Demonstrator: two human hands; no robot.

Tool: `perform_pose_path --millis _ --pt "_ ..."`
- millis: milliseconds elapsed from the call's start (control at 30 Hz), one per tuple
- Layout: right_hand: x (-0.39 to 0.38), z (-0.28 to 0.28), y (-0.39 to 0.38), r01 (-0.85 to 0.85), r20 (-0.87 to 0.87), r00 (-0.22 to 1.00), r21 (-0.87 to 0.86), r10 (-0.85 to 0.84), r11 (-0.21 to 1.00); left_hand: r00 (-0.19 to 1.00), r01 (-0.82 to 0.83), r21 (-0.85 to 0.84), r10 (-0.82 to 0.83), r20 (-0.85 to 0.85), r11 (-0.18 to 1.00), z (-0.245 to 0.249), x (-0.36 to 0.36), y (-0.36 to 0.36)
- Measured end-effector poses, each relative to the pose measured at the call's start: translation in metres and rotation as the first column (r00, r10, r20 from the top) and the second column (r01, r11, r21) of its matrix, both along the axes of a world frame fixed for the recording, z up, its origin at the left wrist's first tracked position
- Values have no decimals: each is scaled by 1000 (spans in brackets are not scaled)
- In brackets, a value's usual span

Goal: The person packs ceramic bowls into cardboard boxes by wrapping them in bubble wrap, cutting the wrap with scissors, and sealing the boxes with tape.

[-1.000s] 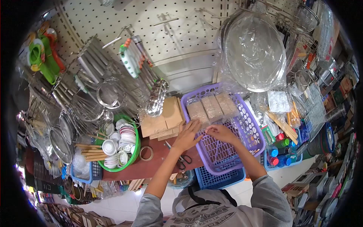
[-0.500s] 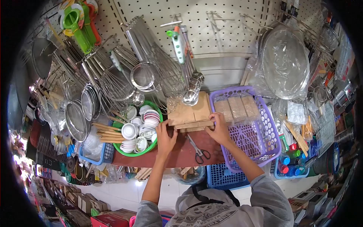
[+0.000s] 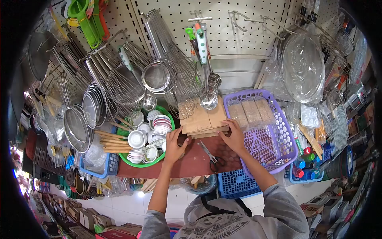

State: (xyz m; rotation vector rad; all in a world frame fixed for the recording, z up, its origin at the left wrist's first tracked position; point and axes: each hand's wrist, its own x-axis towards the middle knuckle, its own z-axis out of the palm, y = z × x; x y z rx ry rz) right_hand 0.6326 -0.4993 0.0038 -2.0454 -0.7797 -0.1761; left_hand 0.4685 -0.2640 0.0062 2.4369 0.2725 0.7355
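A stack of brown cardboard pieces (image 3: 203, 119) lies at the back of the reddish-brown table, its front edges uneven. My left hand (image 3: 174, 146) is at the stack's left front corner, fingertips touching the edge, thumb held apart from it. At the right front corner, my right hand (image 3: 234, 138) has its fingers and thumb around the cardboard. Scissors (image 3: 211, 156) with black handles lie on the table between my forearms. Left of the stack, a green basket (image 3: 172, 119) holds small white bowls (image 3: 137, 139) and wooden-handled tools (image 3: 115, 142).
A purple basket (image 3: 292, 137) with plastic-wrapped brown blocks (image 3: 251, 111) stands to the right. Whisks (image 3: 179, 75), strainers (image 3: 156, 76) and ladles (image 3: 209, 100) hang from the pegboard (image 3: 254, 47) over the table. A blue crate (image 3: 238, 184) is below the front edge.
The cardboard stack lies lower and flatter. My left thumb has drawn away from its front edge, while my right hand stays at its corner. The camera view has shifted slightly.
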Motion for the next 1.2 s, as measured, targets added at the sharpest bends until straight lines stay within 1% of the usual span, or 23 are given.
perform_pose_path --millis 67,167,233,267,333,433,467,567,667,767,867,967,1067,1167,1200 --pt "-3 7 -1 -21 -82 996 5 21 1000 1000 7 -44 -6 21 999 1 -3 1" --pt "-1 1 -2 15 8 1000 -6 -15 1000 999 29 -138 -24 42 990 3 -5 1" --pt "-3 4 -3 0 -30 1000 -9 0 1000 996 52 -174 -40 74 983 0 -7 2" --pt "-3 6 -4 -5 -48 999 -9 4 1000 996 50 -219 -34 79 974 0 -9 2" --pt "-2 7 -7 -55 -15 998 24 56 998 996 51 -308 -25 89 950 0 -10 0" --pt "-2 10 -10 -137 29 990 83 135 987 994 86 -336 -56 98 938 -5 -10 4" --pt "-3 12 -11 -166 44 986 103 162 981 995 91 -403 -64 79 911 -7 -11 4" --pt "-5 18 -13 -254 71 966 115 247 960 978 154 -515 -57 200 843 -20 -9 8" --pt "1 2 -14 -245 132 964 110 231 963 964 222 -588 -84 253 778 -17 -8 9" --pt "-1 1 -17 -252 122 964 148 235 956 950 277 -557 -136 282 783 -17 -8 14" --pt "-7 6 -21 -259 138 960 116 243 959 943 290 -533 -141 302 795 -10 -9 13" --pt "-6 -1 -21 -297 241 932 74 272 952 950 240 -599 -57 308 764 -6 -8 7" --pt "-9 2 -19 -330 265 916 75 300 941 947 258 -576 -86 309 776 10 -13 2" --pt "-8 4 -18 -343 315 891 -5 327 939 920 307 -520 -109 376 797 0 -13 -8" --pt "-8 6 -18 -358 314 886 -9 342 934 930 275 -494 -98 353 825 0 -14 -15"
